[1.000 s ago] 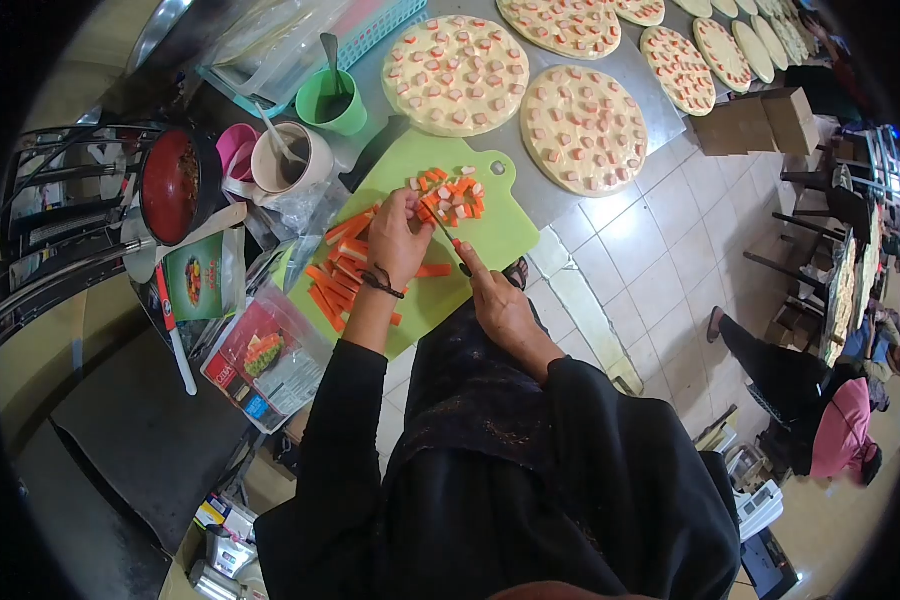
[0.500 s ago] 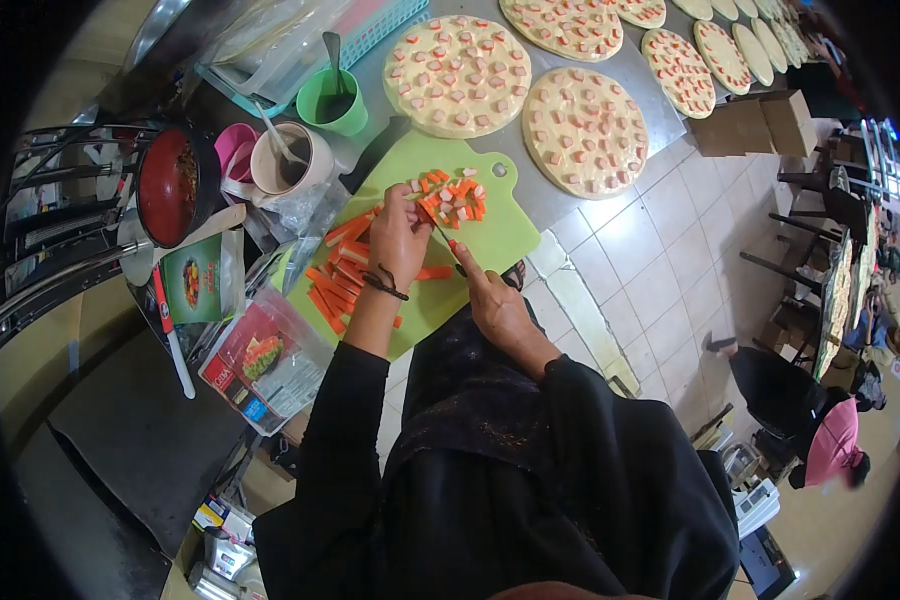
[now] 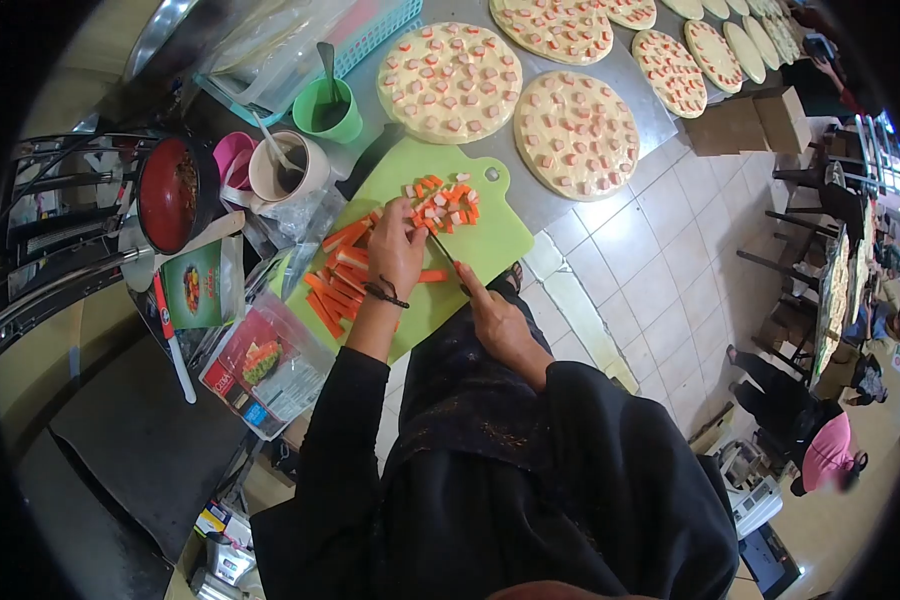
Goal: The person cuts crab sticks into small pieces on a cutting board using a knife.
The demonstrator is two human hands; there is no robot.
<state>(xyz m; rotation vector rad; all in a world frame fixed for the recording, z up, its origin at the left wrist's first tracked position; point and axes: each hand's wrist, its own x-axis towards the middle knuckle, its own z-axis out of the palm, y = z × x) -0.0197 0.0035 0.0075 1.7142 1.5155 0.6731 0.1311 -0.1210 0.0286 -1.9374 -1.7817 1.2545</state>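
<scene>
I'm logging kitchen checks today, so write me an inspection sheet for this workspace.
Surface: metal table, green board at its edge
Job's things: orange sticks and chopped pieces on the board; topped rounds beyond
Clutter: green cup, mug and printed packet, left
Hands: left at the chopped pieces; right grips the knife
Cables: nothing seen for certain
Surroundings: tiled floor, cardboard box, person in pink

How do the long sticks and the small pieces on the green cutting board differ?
The long sticks are narrow strips, while the small pieces are short chunks. The long sticks show mainly orange sides; the small pieces show many pale faces among the orange. Both lie loosely heaped on the green cutting board, and both have orange and pale colouring.
</scene>
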